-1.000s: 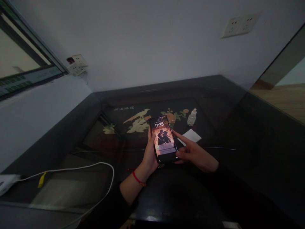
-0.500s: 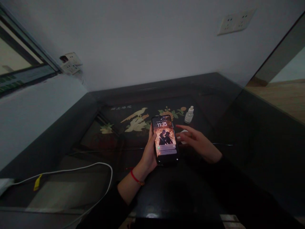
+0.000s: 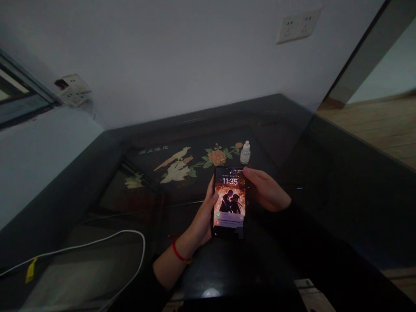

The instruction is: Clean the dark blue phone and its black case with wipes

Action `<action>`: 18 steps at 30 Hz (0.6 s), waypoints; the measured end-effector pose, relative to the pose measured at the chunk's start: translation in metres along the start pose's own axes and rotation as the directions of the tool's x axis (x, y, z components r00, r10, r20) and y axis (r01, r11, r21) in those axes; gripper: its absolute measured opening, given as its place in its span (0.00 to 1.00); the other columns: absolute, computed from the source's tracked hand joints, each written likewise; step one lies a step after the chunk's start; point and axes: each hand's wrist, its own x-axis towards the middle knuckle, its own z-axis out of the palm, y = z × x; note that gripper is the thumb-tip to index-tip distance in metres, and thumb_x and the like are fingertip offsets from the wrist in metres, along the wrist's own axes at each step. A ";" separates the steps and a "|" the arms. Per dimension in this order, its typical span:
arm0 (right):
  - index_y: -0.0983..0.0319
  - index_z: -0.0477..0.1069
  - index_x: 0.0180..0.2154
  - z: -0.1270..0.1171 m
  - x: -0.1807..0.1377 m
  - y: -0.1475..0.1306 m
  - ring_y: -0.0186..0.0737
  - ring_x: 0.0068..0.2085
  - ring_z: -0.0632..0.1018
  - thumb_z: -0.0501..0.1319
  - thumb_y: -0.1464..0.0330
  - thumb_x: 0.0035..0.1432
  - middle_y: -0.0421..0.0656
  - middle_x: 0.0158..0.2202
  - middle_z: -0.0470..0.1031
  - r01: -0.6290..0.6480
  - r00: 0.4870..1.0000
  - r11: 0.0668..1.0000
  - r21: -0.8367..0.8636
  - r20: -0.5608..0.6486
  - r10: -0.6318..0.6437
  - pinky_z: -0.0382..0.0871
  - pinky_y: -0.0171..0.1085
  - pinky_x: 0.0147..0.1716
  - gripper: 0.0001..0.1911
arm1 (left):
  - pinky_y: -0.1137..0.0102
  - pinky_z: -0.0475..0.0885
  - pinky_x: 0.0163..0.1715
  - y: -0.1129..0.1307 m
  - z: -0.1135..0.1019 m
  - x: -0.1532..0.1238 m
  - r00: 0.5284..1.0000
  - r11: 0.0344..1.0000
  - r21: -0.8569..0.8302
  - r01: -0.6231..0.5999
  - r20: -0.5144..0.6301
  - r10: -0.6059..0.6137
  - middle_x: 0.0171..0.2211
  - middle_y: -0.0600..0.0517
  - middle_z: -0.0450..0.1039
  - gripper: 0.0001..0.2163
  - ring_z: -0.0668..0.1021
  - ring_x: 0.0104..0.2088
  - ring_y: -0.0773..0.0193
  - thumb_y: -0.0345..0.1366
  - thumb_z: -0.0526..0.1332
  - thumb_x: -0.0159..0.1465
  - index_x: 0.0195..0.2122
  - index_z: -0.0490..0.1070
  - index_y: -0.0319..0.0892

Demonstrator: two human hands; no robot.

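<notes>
Forearms [image 3: 165, 273] come in toward a lit phone [image 3: 229, 206], the left one from about 7 o'clock with its wrist turned up and ringed by a red bracelet [image 3: 180, 253], the right one from about 4 o'clock, its dark sleeve [image 3: 312, 238] reaching the wrist. The left hand [image 3: 206, 216] has its grip closed around the phone's 9 o'clock edge, thumb lapped onto the front and the other fingers mostly hidden behind. The right hand [image 3: 268, 190] sits at the phone's 2 o'clock corner, fingers bent inward, one fingertip at that corner; whether its grip has hold of anything cannot be told. The phone lies inside the left grip, screen toward the wearer and top toward 12 o'clock, above the dark tabletop [image 3: 211, 273]. From the phone, a small dropper bottle [image 3: 245, 154] stands upright at 1 o'clock, a flower picture [image 3: 217, 157] shows near 11, and a white cable [image 3: 97, 239] loops at 8.
</notes>
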 end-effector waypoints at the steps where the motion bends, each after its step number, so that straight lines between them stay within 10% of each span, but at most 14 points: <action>1: 0.63 0.70 0.35 0.000 0.000 0.000 0.38 0.29 0.75 0.54 0.53 0.61 0.44 0.31 0.76 0.009 1.000 1.000 0.020 -0.001 -0.009 0.69 0.37 0.28 0.19 | 0.61 0.60 0.61 0.000 0.000 0.000 1.000 1.000 0.002 -0.001 0.003 0.001 0.64 0.49 0.60 0.37 0.66 0.62 0.54 0.42 0.64 0.61 0.68 0.46 0.55; 18: 0.62 0.70 0.31 0.000 0.002 0.005 0.37 0.27 0.73 0.60 0.53 0.57 0.40 0.25 0.73 0.029 0.998 0.996 0.079 -0.060 -0.025 0.68 0.37 0.28 0.18 | 0.60 0.60 0.60 -0.001 -0.001 0.000 0.999 0.998 0.039 0.045 -0.021 -0.044 0.62 0.49 0.64 0.36 0.69 0.60 0.54 0.41 0.62 0.62 0.68 0.46 0.55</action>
